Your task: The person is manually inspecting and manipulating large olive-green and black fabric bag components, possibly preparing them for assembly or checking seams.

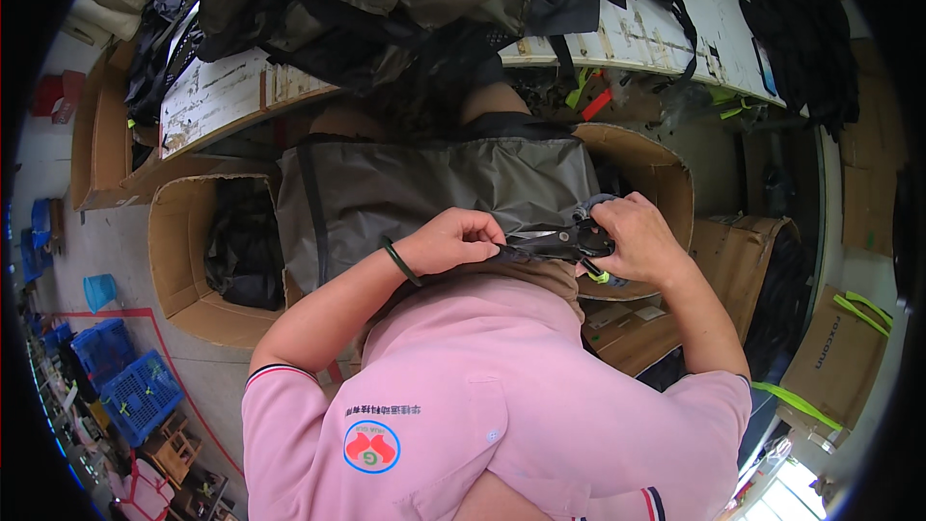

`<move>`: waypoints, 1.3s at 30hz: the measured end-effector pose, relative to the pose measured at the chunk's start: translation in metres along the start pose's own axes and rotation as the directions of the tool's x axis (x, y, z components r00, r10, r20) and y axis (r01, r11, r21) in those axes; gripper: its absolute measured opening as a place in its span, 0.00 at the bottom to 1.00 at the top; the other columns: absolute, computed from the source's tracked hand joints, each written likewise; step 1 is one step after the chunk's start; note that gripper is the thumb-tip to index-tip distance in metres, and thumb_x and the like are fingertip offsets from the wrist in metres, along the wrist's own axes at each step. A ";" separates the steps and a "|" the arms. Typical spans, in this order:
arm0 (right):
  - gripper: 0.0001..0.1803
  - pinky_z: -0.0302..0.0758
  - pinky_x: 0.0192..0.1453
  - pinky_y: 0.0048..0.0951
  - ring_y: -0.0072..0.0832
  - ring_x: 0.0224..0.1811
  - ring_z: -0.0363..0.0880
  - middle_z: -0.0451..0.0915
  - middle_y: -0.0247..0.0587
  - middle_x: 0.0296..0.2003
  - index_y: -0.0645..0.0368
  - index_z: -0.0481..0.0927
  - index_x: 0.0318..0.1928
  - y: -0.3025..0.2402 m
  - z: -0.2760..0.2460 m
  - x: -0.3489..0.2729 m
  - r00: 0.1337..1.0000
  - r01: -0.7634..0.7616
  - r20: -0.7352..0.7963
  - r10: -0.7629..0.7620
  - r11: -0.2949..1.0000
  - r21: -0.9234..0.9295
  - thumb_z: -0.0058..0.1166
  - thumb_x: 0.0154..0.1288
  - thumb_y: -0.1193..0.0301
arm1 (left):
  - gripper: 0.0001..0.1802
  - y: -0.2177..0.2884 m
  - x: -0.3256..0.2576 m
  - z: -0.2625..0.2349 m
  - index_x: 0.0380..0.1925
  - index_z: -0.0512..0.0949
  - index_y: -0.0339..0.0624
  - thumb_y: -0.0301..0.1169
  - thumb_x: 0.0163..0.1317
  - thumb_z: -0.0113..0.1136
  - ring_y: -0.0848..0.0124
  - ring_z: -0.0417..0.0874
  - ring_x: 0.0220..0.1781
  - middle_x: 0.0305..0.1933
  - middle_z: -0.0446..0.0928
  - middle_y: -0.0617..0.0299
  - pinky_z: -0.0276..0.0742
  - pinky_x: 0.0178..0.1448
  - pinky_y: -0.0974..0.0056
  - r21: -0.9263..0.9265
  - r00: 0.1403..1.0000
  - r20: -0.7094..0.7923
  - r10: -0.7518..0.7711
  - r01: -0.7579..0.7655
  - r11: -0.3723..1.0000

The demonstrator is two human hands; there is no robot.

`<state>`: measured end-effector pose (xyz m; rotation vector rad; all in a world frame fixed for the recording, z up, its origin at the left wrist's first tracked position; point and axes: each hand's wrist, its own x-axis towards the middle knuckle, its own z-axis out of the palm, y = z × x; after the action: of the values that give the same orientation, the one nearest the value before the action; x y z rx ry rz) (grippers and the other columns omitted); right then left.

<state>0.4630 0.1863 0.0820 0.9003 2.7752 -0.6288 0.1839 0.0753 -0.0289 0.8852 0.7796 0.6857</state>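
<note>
- Across our lap, the grey cloth (405,183) lies spread with soft creases, a darker strip running down near its left end.
- At its near edge, our left hand (458,239) has thumb and forefinger pinched together on a dark bit of the fabric.
- Over the right part of that same edge, our right hand (637,239) curls its fingers round the handles of the scissors (564,239), whose blades point left toward our pinch; we cannot tell how far they are parted.
- Just left of the grey cloth, an open cardboard box (174,265) holds crumpled dark fabric (241,241) and crowds that side.
- Close against its right end, another open carton (666,169) rises; nearer to us on that side we see a brown cardboard box (719,265).
- Directly beyond the grey cloth, our knees (495,101) reach under the workbench (656,39), whose curved front edge hems us in; its white top is scuffed and stained.
- On that bench, beyond the grey cloth, a heap of dark sheets (386,0) sags over the front.
- Farther left of the grey cloth, blue crates (145,396) stand on the pale floor (116,251), near a red line (207,434) and wooden stools (174,449).
- Well to its right, a carton with yellow-green straps (834,352) leans by the wall, and a bright window (791,502) shows nearer our side.
</note>
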 end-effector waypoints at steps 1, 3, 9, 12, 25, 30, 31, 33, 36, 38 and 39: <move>0.30 0.69 0.43 0.39 0.43 0.35 0.78 0.78 0.44 0.27 0.58 0.74 0.30 0.000 -0.001 0.001 1.000 0.005 0.030 -0.004 1.000 -0.012 0.74 0.39 0.48 | 0.05 0.001 -0.001 0.000 0.40 0.80 0.38 0.27 0.66 0.60 0.84 0.74 0.36 0.35 0.78 0.72 0.70 0.43 0.75 0.000 1.000 -0.002 0.001 -0.001 1.000; 0.30 0.69 0.44 0.39 0.43 0.36 0.78 0.78 0.44 0.27 0.58 0.74 0.30 -0.002 -0.002 0.003 0.999 0.010 0.051 -0.009 1.000 -0.015 0.73 0.39 0.48 | 0.06 0.002 -0.001 0.001 0.41 0.80 0.38 0.27 0.66 0.61 0.84 0.74 0.37 0.36 0.79 0.71 0.71 0.44 0.75 -0.042 1.000 -0.026 -0.010 0.009 0.999; 0.29 0.70 0.44 0.39 0.43 0.36 0.79 0.78 0.44 0.28 0.59 0.76 0.32 -0.004 0.003 0.006 0.998 0.029 0.050 -0.029 1.000 -0.005 0.72 0.41 0.50 | 0.06 0.000 -0.002 0.000 0.40 0.80 0.37 0.26 0.66 0.61 0.84 0.75 0.37 0.36 0.79 0.71 0.72 0.45 0.75 -0.110 0.998 -0.044 -0.041 0.036 0.993; 0.29 0.70 0.45 0.40 0.43 0.37 0.79 0.78 0.45 0.28 0.59 0.75 0.32 -0.006 0.004 0.006 0.999 0.021 0.046 -0.020 1.000 -0.001 0.72 0.41 0.50 | 0.06 -0.001 -0.002 0.002 0.40 0.80 0.37 0.26 0.66 0.61 0.84 0.75 0.37 0.36 0.79 0.71 0.72 0.44 0.75 -0.116 0.998 -0.049 -0.026 0.020 0.993; 0.30 0.70 0.45 0.40 0.45 0.37 0.79 0.79 0.45 0.28 0.58 0.74 0.30 -0.009 0.001 0.007 0.994 -0.032 0.102 0.031 0.999 0.008 0.71 0.43 0.46 | 0.05 0.001 -0.002 0.004 0.38 0.80 0.36 0.26 0.65 0.60 0.84 0.74 0.34 0.33 0.78 0.70 0.72 0.41 0.76 -0.104 0.991 -0.132 -0.004 -0.010 0.995; 0.32 0.71 0.45 0.42 0.48 0.36 0.80 0.80 0.48 0.27 0.59 0.74 0.29 -0.008 0.004 0.005 0.987 -0.061 0.148 0.056 0.998 0.030 0.70 0.43 0.44 | 0.05 0.000 -0.003 0.004 0.39 0.80 0.37 0.27 0.65 0.61 0.84 0.74 0.35 0.35 0.78 0.71 0.71 0.43 0.75 -0.103 0.994 -0.112 -0.015 0.004 0.995; 0.32 0.72 0.45 0.43 0.49 0.35 0.80 0.80 0.49 0.27 0.59 0.75 0.29 -0.009 0.004 0.004 0.985 -0.069 0.161 0.063 0.997 0.031 0.70 0.44 0.43 | 0.05 -0.001 -0.003 0.004 0.39 0.80 0.37 0.27 0.65 0.61 0.84 0.74 0.35 0.35 0.78 0.71 0.71 0.43 0.75 -0.103 0.994 -0.112 -0.016 0.004 0.995; 0.32 0.73 0.45 0.43 0.49 0.35 0.80 0.80 0.50 0.26 0.60 0.75 0.28 -0.009 0.005 0.003 0.987 -0.063 0.150 0.057 0.997 0.039 0.70 0.44 0.43 | 0.05 -0.003 -0.003 0.005 0.39 0.80 0.37 0.26 0.65 0.61 0.84 0.75 0.36 0.35 0.79 0.71 0.72 0.43 0.75 -0.107 0.994 -0.103 -0.030 0.019 0.994; 0.32 0.74 0.45 0.44 0.50 0.34 0.80 0.80 0.51 0.25 0.60 0.76 0.27 -0.009 0.008 0.002 0.988 -0.065 0.144 0.059 0.997 0.044 0.70 0.44 0.42 | 0.05 -0.004 -0.002 0.004 0.39 0.80 0.37 0.26 0.65 0.61 0.84 0.75 0.36 0.35 0.79 0.71 0.72 0.43 0.75 -0.100 0.995 -0.093 -0.031 0.022 0.995; 0.32 0.74 0.45 0.44 0.50 0.33 0.80 0.80 0.51 0.24 0.60 0.76 0.26 -0.007 0.011 0.001 0.986 -0.074 0.150 0.067 0.996 0.041 0.69 0.44 0.42 | 0.05 -0.002 -0.002 0.003 0.39 0.80 0.37 0.26 0.65 0.61 0.84 0.75 0.36 0.35 0.79 0.71 0.72 0.43 0.75 -0.090 0.995 -0.090 -0.041 0.033 0.995; 0.32 0.75 0.43 0.44 0.50 0.32 0.80 0.79 0.51 0.23 0.60 0.76 0.26 -0.006 0.013 0.000 0.991 -0.059 0.124 0.054 0.997 0.040 0.69 0.44 0.42 | 0.05 -0.001 -0.002 0.003 0.39 0.80 0.37 0.26 0.65 0.61 0.84 0.75 0.36 0.35 0.79 0.71 0.72 0.42 0.75 -0.078 0.995 -0.090 -0.049 0.042 0.996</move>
<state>0.4593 0.1762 0.0726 0.9133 2.6275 -0.7131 0.1857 0.0720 -0.0284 0.7695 0.8475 0.7152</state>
